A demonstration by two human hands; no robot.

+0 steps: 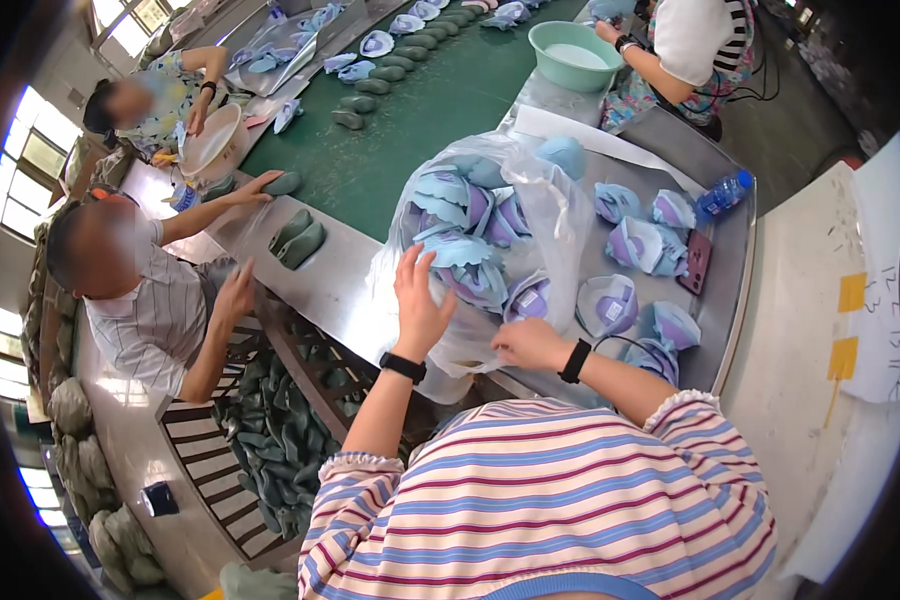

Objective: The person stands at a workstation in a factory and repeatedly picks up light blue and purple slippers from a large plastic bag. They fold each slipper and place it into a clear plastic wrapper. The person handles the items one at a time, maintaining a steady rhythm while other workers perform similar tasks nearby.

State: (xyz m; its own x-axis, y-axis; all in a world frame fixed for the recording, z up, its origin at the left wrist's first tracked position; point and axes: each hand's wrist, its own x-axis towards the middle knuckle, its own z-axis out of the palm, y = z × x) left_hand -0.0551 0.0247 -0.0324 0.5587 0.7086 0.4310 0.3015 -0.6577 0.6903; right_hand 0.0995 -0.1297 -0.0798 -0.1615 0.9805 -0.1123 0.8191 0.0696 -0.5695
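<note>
Left grip [422, 300], loosely open, is beside blue cloth pieces [442, 192] in the clear bag [548, 200] just ahead; right grip [528, 343] curls at the bag's near edge, hold unclear. A hard tug could tear it, spilling pieces onto the bench [728, 290].

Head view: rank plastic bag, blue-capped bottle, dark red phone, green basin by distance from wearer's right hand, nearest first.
From the right hand:
1. Plastic bag: right at the hand, just ahead.
2. Dark red phone: ahead and right, on the metal tabletop.
3. Blue-capped bottle: beyond the phone, near the tabletop's right edge.
4. Green basin: far ahead, near a co-worker.
</note>
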